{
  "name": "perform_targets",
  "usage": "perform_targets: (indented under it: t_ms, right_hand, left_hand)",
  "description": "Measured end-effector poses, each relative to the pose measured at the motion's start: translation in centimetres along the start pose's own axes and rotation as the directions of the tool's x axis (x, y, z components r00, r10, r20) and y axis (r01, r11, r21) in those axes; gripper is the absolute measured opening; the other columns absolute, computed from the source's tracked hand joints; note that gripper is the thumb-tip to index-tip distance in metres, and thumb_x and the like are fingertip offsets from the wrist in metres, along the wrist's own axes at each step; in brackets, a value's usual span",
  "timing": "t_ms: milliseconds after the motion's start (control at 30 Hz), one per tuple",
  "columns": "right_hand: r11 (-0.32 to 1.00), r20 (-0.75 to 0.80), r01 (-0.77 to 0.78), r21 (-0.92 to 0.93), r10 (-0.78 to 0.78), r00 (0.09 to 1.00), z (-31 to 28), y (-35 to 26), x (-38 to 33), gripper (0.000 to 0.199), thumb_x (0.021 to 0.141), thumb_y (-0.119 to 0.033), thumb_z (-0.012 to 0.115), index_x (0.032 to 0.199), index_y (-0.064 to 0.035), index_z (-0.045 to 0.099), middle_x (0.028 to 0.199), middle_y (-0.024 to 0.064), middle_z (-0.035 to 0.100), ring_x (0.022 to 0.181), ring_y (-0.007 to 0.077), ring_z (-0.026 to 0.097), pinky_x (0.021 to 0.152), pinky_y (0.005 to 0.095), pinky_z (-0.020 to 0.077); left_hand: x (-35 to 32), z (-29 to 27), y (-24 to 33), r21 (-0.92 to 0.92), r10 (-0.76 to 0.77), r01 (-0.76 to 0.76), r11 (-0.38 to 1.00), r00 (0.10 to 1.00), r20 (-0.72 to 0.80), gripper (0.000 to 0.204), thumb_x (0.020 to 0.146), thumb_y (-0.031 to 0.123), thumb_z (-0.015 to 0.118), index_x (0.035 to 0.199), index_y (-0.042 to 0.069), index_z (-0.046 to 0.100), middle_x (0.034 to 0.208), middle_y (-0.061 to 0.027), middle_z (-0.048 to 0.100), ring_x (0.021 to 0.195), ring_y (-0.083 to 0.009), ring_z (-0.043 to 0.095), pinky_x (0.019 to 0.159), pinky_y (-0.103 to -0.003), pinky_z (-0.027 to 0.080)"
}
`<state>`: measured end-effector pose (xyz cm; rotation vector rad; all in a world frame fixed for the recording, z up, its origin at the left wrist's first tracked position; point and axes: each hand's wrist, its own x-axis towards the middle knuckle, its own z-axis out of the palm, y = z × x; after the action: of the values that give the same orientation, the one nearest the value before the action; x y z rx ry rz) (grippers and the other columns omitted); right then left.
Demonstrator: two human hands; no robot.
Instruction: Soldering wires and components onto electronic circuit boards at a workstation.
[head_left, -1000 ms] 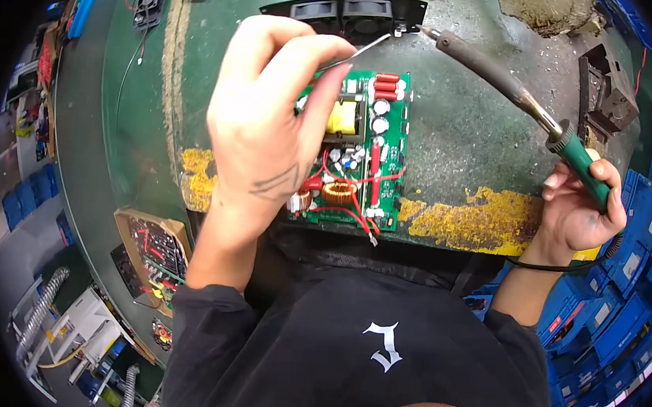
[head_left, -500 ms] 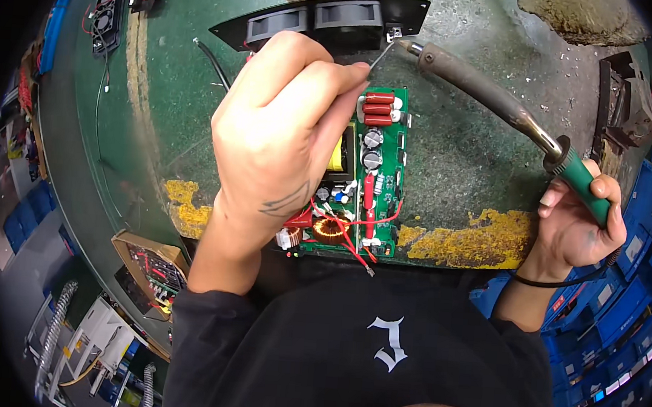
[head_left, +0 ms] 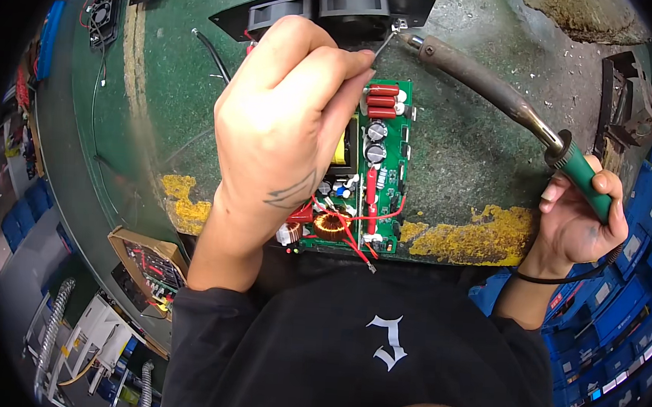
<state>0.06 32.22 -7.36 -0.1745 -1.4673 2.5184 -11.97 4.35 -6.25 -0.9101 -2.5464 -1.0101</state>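
Note:
My right hand (head_left: 584, 214) grips the green handle of a soldering iron (head_left: 493, 90), its tip pointing left. That tip is close to a small metal terminal (head_left: 400, 24) at the right end of a black panel with two fans (head_left: 354, 13). Contact between them cannot be made out. Pinched in my left hand (head_left: 282, 121) is a thin grey solder wire (head_left: 385, 46), whose far end reaches toward the iron's tip. Under and beside that hand lies a green circuit board (head_left: 389, 162) with red parts, capacitors and a copper coil; the hand hides its left part.
A cable with bare ends (head_left: 214, 56) lies left of my hand. More fans (head_left: 105, 14) sit at the far left. A boxed board (head_left: 151, 267) stands at lower left. At right are a metal bracket (head_left: 628, 104) and blue bins (head_left: 632, 263); a stone-like slab (head_left: 588, 16) is at the back.
The fan panel and terminal have shifted slightly up and right in view, while the board appears a little higher. Both hands keep their grips; the wire and iron tip remain by the terminal.

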Motion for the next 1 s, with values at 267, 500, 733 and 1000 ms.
perform_targets:
  t_ms: [267,500,733,1000]
  right_hand:
    - [1.000,-0.005,0.005,0.001,-0.005,1.000,0.2,-0.1,0.0,0.040,0.086,-0.036,0.038,0.096,-0.0029,0.059,0.093,0.0246,0.055,0.060,0.0287,0.058,0.043,0.0301,0.0461]
    - [1.000,0.006,0.006,-0.019,-0.005,1.000,0.1,-0.1,0.0,0.041,0.086,-0.036,0.038,0.097,-0.0027,0.059,0.093,0.0246,0.054,0.059,0.0282,0.058,0.044,0.0303,0.0464]
    - [0.999,0.025,0.012,-0.032,-0.012,1.000,-0.1,-0.2,-0.2,0.041,0.086,-0.036,0.038,0.098,-0.0030,0.059,0.093,0.0244,0.055,0.060,0.0278,0.059,0.043,0.0292,0.0466]
    - [0.999,-0.009,0.051,0.008,-0.051,0.999,-0.5,-0.6,-0.8,0.040,0.085,-0.037,0.039,0.095,-0.0038,0.060,0.103,0.0268,0.056,0.060,0.0292,0.060,0.042,0.0291,0.0455]
  left_hand:
    - [0.1,0.0,0.1,0.002,-0.025,0.025,1.000,1.000,0.006,0.015,0.068,-0.003,0.072,0.081,0.001,0.068,0.073,-0.0048,0.055,0.063,-0.0142,0.054,0.056,-0.024,0.042]
    - [0.0,0.1,0.1,-0.001,-0.044,0.044,0.999,0.999,0.014,0.015,0.069,-0.002,0.072,0.083,0.002,0.069,0.074,-0.0045,0.056,0.063,-0.0138,0.054,0.056,-0.024,0.043]
    - [-0.1,0.0,0.2,-0.012,-0.034,0.035,0.999,0.999,0.027,0.015,0.068,-0.001,0.071,0.081,0.003,0.066,0.075,-0.0061,0.055,0.063,-0.0204,0.057,0.057,-0.029,0.046]
    - [-0.8,-3.8,2.5,0.018,-0.082,0.081,0.997,0.995,0.057,0.015,0.072,0.000,0.072,0.086,0.002,0.069,0.076,-0.0047,0.055,0.064,-0.0110,0.052,0.054,-0.022,0.041]
